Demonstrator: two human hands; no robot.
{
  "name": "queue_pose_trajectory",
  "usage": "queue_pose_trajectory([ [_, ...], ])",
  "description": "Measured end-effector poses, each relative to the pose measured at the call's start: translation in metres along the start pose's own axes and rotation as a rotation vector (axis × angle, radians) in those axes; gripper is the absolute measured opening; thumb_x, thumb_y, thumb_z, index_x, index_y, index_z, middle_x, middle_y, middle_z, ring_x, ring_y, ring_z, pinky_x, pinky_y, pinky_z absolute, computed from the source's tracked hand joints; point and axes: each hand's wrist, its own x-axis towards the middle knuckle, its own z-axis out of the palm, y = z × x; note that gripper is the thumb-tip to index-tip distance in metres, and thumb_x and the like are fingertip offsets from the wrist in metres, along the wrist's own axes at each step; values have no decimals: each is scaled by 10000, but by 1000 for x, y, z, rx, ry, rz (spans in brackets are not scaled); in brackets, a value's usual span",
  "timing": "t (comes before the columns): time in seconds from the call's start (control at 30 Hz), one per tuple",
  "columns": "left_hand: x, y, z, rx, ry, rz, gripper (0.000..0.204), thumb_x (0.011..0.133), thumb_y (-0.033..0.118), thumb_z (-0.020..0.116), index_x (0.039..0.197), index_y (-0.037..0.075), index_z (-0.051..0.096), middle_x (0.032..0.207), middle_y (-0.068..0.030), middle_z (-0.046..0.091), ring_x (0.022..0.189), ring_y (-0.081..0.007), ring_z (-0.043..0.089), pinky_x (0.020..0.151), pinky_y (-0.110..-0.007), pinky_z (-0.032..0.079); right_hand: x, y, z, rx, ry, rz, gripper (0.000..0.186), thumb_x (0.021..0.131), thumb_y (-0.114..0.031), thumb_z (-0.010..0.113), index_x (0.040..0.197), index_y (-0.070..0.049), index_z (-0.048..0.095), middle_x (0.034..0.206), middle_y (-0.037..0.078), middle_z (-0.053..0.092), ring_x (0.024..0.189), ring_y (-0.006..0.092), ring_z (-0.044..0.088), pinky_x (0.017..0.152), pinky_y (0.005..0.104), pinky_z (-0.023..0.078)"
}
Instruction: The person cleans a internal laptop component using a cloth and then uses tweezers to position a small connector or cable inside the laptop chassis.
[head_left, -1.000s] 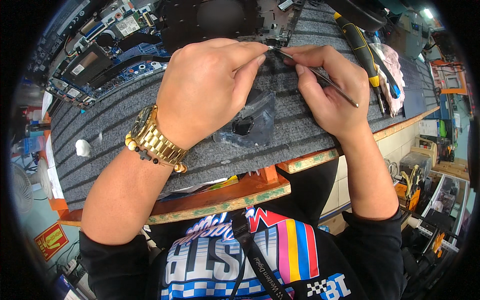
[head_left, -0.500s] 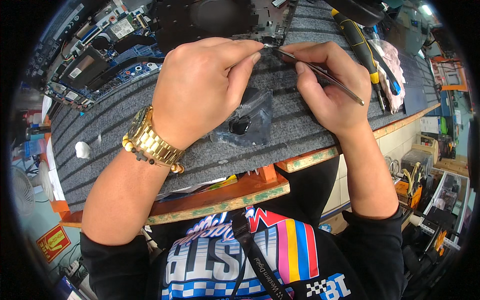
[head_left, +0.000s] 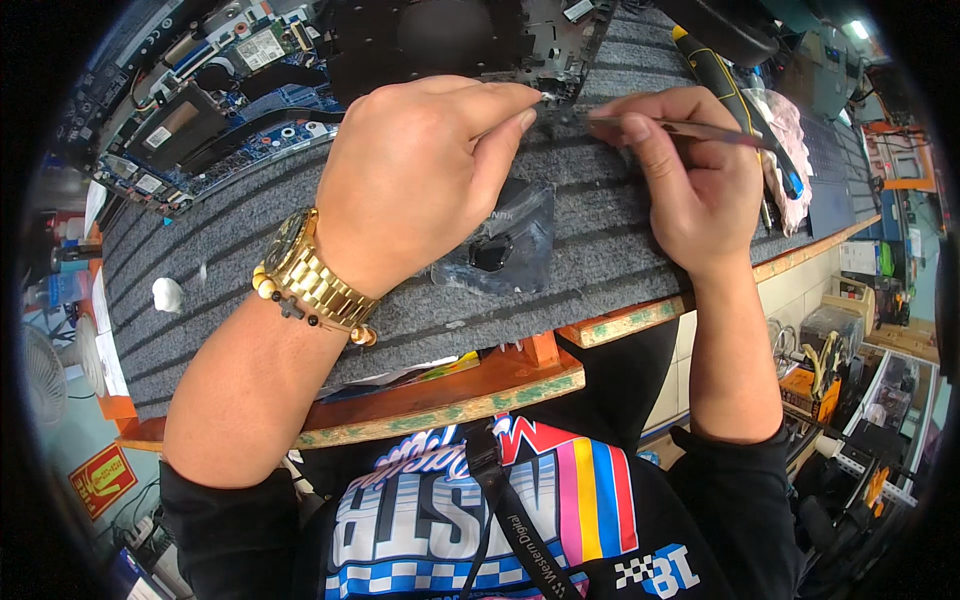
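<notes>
My left hand [head_left: 415, 175], with a gold watch [head_left: 320, 280] at its wrist, has thumb and forefinger pinched at the corner of a black laptop chassis [head_left: 400, 50]. What sits between those fingertips is too small to make out. To the right, my right hand [head_left: 705, 200] grips a thin metal rod-like tool [head_left: 705, 132], smeared by motion; its tip is a short way from the left fingertips. Under the left hand lies a dark flat pouch [head_left: 530, 255] with a glossy black patch.
A laptop base with a blue circuit board [head_left: 290, 130] fills the far left of the grey striped mat [head_left: 230, 240]. A yellow-black screwdriver [head_left: 705, 65] and a pink cloth [head_left: 795, 215] lie at right. A white wad [head_left: 168, 294] is at left; a wooden edge [head_left: 450, 410] runs in front.
My right hand has drawn back to the right, away from the left fingertips, and its tool has swung flatter. The left hand keeps its pinch; the whole view has shifted slightly.
</notes>
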Motion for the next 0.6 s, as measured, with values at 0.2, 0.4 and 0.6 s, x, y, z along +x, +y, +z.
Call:
queue_pose_trajectory([
  [0.2, 3, 1, 1, 5, -6, 6, 178, 1007, 78, 794, 1168, 51, 866, 964, -147, 841, 786, -277, 794, 712, -358, 611, -9, 5, -1, 292, 100, 146, 122, 1126, -79, 728, 1109, 35, 686, 930, 103, 809, 834, 127, 776, 751, 256, 623],
  [0.4, 3, 1, 1, -6, -1, 1, 176, 1008, 93, 797, 1165, 58, 868, 951, -146, 835, 754, -280, 777, 694, -362, 603, -8, 7, -5, 502, 137, 186, 136, 1141, -87, 704, 1187, 29, 651, 920, 106, 787, 790, 132, 744, 708, 258, 601],
  [0.6, 3, 1, 2, -34, 37, 10, 174, 1004, 109, 807, 1160, 59, 865, 940, -144, 830, 727, -271, 767, 675, -359, 598, -6, 10, -5, 612, 106, 162, 137, 1128, -53, 703, 1188, 53, 639, 1008, 158, 786, 857, 167, 758, 733, 289, 625],
])
